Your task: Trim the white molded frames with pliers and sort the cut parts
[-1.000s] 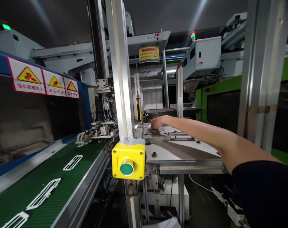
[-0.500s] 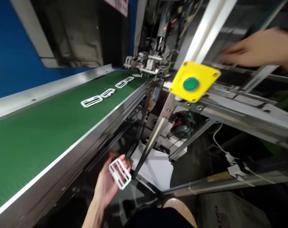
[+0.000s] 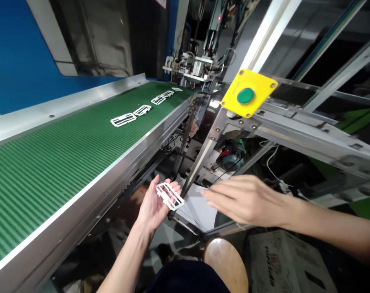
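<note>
A white plastic slotted frame [image 3: 169, 196] lies across the palm and fingers of my left hand [image 3: 153, 207], which is turned palm up beside the conveyor. My right hand [image 3: 240, 199] hovers a short way to the right of that frame, fingers stretched out and slightly blurred, with nothing visible in them. On the green conveyor belt [image 3: 69, 162] several similar frames lie in a row, the nearest white frame [image 3: 123, 119] being apart from both hands.
A metal rail [image 3: 90, 183] edges the belt. A yellow plate with a green button [image 3: 245, 96] is mounted on an aluminium post. Machinery [image 3: 197, 69] stands at the belt's far end. Below are a round stool [image 3: 226, 260] and a grey box [image 3: 289, 260].
My right hand has come down and left from the upper right, near my left hand. My left hand has risen slightly to the right, still holding the frame.
</note>
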`<control>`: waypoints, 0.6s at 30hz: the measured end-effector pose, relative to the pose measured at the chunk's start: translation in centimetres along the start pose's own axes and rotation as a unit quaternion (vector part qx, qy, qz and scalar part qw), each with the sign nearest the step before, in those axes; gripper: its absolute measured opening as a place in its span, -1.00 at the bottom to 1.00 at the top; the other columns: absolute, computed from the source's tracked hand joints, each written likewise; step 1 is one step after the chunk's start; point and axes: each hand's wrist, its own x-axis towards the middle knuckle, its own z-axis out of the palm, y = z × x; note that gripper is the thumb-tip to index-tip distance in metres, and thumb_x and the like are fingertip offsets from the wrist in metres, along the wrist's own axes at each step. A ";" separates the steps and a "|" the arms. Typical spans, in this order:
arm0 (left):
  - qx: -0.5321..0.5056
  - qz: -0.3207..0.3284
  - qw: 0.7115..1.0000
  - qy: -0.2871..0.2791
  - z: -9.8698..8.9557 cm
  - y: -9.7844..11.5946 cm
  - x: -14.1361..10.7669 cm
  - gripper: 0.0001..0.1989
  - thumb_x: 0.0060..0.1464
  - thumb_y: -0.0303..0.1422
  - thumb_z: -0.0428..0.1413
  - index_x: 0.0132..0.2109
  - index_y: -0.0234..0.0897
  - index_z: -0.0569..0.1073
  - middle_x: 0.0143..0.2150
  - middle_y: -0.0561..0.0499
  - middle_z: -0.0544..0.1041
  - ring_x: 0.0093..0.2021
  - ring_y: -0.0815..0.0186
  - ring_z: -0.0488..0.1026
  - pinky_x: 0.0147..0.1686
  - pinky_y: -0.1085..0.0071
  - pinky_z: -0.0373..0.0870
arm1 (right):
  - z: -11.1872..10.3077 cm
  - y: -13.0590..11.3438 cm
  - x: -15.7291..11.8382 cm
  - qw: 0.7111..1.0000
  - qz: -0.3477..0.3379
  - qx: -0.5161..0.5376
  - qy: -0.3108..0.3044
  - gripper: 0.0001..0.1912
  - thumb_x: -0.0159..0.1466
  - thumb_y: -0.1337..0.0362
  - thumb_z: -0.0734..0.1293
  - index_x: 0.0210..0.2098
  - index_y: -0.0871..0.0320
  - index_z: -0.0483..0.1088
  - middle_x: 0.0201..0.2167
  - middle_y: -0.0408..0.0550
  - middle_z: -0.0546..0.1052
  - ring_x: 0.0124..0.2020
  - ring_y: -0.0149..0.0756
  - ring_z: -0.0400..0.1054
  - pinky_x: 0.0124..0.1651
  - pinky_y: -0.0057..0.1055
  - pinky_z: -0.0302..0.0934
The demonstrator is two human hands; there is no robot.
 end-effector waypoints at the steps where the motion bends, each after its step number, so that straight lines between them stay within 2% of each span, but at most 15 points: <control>1: 0.001 0.008 1.000 -0.002 0.4 -0.1 -0.1 -0.75 0.13 -0.25 0.02 -0.25 -0.42 0.39 -0.35 -0.16 0.50 -0.35 0.19 0.49 -0.26 0.24 0.48 | 0.6 -0.7 0.5 1.000 0.002 0.013 0.001 -0.77 0.29 0.31 0.19 -0.12 0.25 0.37 -0.44 -0.07 0.48 -0.41 -0.38 0.36 -0.39 -0.45 0.21; 3: 0.012 0.009 0.999 -0.039 1.1 -0.4 -0.4 -0.74 0.14 -0.23 0.01 -0.26 -0.39 0.38 -0.39 -0.10 0.49 -0.40 0.25 0.47 -0.32 0.30 0.48 | 1.6 -1.4 1.3 0.999 0.025 0.041 0.006 -0.76 0.30 0.26 0.18 -0.14 0.27 0.38 -0.41 -0.05 0.49 -0.39 -0.37 0.37 -0.37 -0.43 0.22; 7: 0.056 -0.056 0.981 -0.178 1.9 -0.9 -1.1 -0.65 0.19 -0.15 -0.10 -0.25 -0.36 0.39 -0.55 0.00 0.39 -0.64 0.43 0.27 -0.60 0.51 0.33 | 2.2 -0.5 2.2 0.988 0.100 0.115 0.013 -0.73 0.32 0.23 0.16 -0.11 0.21 0.37 -0.23 -0.03 0.50 -0.23 -0.35 0.38 -0.23 -0.45 0.24; 9: 0.070 -0.095 0.971 -0.208 2.2 -1.2 -1.1 -0.60 0.20 -0.12 -0.14 -0.25 -0.37 0.40 -0.59 0.01 0.36 -0.70 0.48 0.17 -0.68 0.58 0.19 | 2.4 0.1 2.9 0.975 0.137 0.175 -0.006 -0.73 0.32 0.21 0.15 -0.12 0.18 0.38 -0.18 -0.04 0.48 -0.20 -0.36 0.37 -0.19 -0.46 0.23; 11: 0.081 -0.137 0.961 -0.224 2.5 -1.8 -1.0 -0.55 0.19 -0.08 -0.16 -0.28 -0.38 0.40 -0.60 -0.01 0.35 -0.72 0.50 0.13 -0.71 0.59 0.10 | 2.8 0.4 3.7 0.957 0.162 0.238 -0.034 -0.73 0.31 0.19 0.16 -0.15 0.17 0.41 -0.22 -0.06 0.49 -0.25 -0.38 0.36 -0.21 -0.47 0.22; 15: 0.087 -0.181 0.945 -0.259 3.1 -2.7 -1.0 -0.47 0.16 0.00 -0.17 -0.39 -0.37 0.40 -0.61 -0.04 0.36 -0.71 0.47 0.17 -0.71 0.58 0.11 | 4.1 0.5 4.7 0.900 0.215 0.369 -0.087 -0.79 0.22 0.17 0.27 -0.34 0.19 0.43 -0.46 -0.17 0.46 -0.45 -0.48 0.31 -0.36 -0.54 0.17; 18: 0.102 -0.148 0.955 -0.238 3.1 -2.6 -1.5 -0.47 0.16 -0.01 -0.15 -0.28 -0.44 0.43 -0.45 -0.16 0.45 -0.55 0.34 0.38 -0.58 0.49 0.32 | 5.0 0.7 4.1 0.834 0.281 0.466 -0.092 -0.76 0.20 0.15 0.27 -0.43 0.21 0.37 -0.56 -0.20 0.43 -0.55 -0.51 0.30 -0.47 -0.58 0.15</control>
